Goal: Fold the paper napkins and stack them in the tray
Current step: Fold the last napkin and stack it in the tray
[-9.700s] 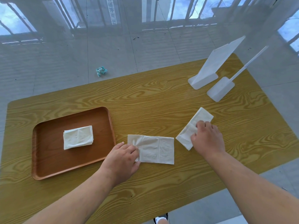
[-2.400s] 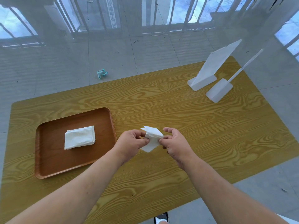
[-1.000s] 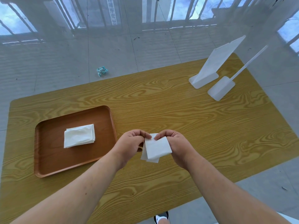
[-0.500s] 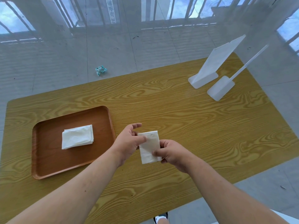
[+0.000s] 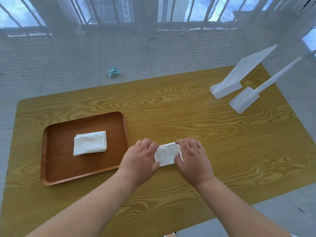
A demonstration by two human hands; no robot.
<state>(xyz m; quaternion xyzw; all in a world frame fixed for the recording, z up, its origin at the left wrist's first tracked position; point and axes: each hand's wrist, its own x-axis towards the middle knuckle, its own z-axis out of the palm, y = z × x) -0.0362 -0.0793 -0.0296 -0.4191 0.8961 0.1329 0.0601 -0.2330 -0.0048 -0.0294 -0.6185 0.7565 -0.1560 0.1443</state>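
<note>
Folded napkin lies flat on the worktop, just right of the tray. Left hand and right hand press its ends, fingers spread, apparently setting the crease. One stack sits in the tray.

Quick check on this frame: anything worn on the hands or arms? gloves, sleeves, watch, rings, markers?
Nothing visible. The left hand and right hand are bare, with no gloves, and no rings show on the visible fingers. Both forearms are uncovered up to the frame edge: no sleeves, watch, bands, cables or markers in view.
</note>
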